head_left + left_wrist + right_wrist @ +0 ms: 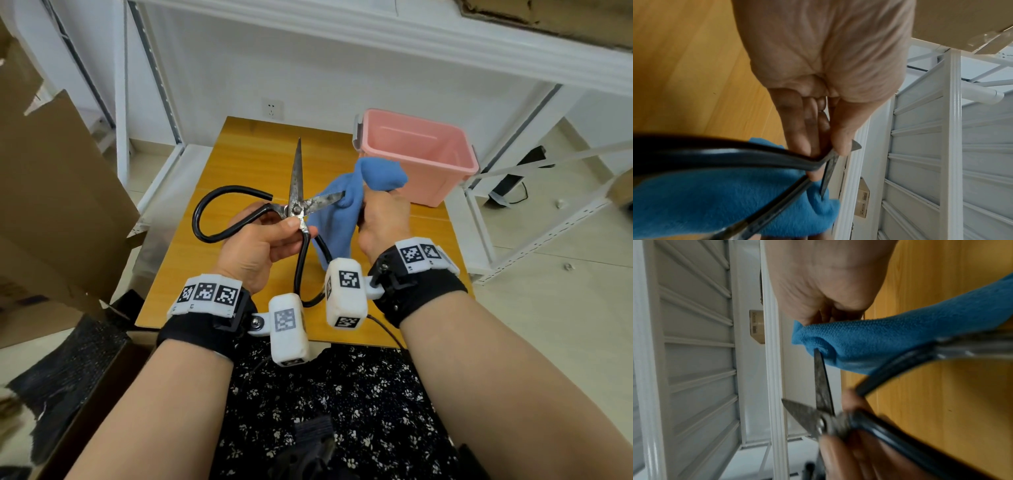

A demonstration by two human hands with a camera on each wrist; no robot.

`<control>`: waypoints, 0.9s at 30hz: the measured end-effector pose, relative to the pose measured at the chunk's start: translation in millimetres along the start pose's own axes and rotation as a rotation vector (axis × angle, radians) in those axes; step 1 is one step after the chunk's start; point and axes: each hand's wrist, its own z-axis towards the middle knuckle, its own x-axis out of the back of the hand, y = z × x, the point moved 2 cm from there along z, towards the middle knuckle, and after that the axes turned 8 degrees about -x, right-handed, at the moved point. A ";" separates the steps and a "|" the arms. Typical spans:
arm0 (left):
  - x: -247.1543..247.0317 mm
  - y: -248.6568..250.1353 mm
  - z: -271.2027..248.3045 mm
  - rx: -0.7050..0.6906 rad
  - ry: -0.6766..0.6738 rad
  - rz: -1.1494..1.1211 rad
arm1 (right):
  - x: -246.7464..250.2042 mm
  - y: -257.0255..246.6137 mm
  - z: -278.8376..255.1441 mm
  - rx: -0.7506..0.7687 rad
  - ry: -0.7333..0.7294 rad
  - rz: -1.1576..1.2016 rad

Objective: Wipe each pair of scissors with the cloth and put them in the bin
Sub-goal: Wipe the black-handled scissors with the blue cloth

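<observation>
A large pair of scissors point(296, 192) with tarnished steel blades and looped black handles is held spread wide above the wooden table point(239, 164). My left hand point(263, 236) pinches it at the pivot, thumb on top. My right hand point(380, 212) grips a blue cloth point(339, 212) bunched round the tip of the right-pointing blade. The other blade points away from me. In the left wrist view my fingers point(840, 142) clamp the scissors point(830, 164) beside the cloth point(715, 203). In the right wrist view the blade point(822, 382) enters the cloth point(869, 340).
A pink plastic bin point(418, 154) stands open at the table's far right corner, just behind the cloth. White metal shelving point(150, 102) surrounds the table. Cardboard boxes point(58, 205) crowd the left side. A wall socket point(272, 109) sits behind the table.
</observation>
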 end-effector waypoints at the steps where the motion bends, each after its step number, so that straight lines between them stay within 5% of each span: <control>1: 2.5 1.0 -1.4 -0.001 -0.001 -0.006 | 3.5 -0.6 2.4 -0.008 0.018 0.015; 8: 11.4 16.2 -4.3 -0.031 0.005 -0.078 | 9.0 9.8 19.7 -0.161 -0.124 0.101; 13: 12.0 16.7 -2.5 -0.026 0.026 -0.097 | 3.5 13.6 6.0 -0.397 -0.402 0.249; 22: 10.9 7.1 7.2 0.043 0.128 -0.064 | 1.8 6.1 8.3 -0.172 -0.329 0.024; 27: 14.7 1.5 10.1 0.091 0.172 0.152 | 13.0 -7.3 16.2 0.005 -0.084 -0.104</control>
